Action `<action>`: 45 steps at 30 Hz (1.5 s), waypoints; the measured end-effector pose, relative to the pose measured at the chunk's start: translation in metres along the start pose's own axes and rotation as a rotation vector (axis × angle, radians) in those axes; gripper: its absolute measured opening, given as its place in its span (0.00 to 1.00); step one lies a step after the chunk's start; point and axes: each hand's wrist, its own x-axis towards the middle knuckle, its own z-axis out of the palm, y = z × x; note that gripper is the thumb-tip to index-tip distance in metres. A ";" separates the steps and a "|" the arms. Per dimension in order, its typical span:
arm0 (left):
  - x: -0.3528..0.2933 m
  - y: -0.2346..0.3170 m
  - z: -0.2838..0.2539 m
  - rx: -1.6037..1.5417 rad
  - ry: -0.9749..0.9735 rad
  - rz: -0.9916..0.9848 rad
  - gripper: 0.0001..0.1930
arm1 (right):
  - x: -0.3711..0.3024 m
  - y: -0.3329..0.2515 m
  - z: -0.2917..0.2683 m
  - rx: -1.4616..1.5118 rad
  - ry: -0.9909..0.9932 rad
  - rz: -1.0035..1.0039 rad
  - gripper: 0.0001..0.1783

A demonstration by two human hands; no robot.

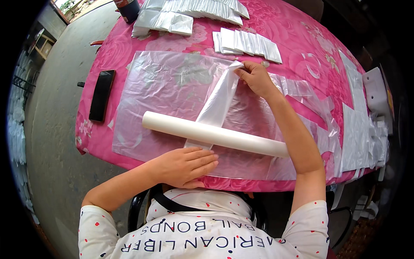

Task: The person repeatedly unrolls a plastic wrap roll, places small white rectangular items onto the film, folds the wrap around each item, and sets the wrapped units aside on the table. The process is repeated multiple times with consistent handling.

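Observation:
A clear plastic sheet (151,86) lies spread over the pink flowered tablecloth. On it, a narrow folded strip of plastic film (217,101) runs from the far middle toward me. A long white tube (207,133) lies crosswise over that strip, tilted down to the right. My right hand (258,78) pinches the strip's far end between thumb and fingers, and its forearm passes over the tube's right end. My left hand (185,166) rests flat at the table's near edge, fingers stretched out together, by the strip's near end.
Stacks of folded plastic bags (166,21) and a smaller fanned stack (248,44) lie at the far side. A black phone (102,96) is at the left edge. A dark bottle (127,9) stands far left. More plastic sheets (355,138) and a white holder (377,93) occupy the right.

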 end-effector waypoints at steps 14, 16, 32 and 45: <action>0.001 0.040 0.038 0.070 -0.129 -0.244 0.42 | -0.107 -0.051 0.043 -0.452 -0.034 -0.502 0.26; 0.003 0.047 0.043 0.080 -0.114 -0.266 0.42 | -0.142 -0.058 0.058 -0.453 -0.205 -0.403 0.28; -0.006 0.034 0.019 -0.099 -0.094 -0.289 0.41 | -0.139 -0.036 0.004 -0.651 0.195 -0.223 0.27; -0.009 0.063 0.051 0.327 -0.118 -0.282 0.26 | -0.100 -0.048 0.073 -0.669 0.078 -0.410 0.26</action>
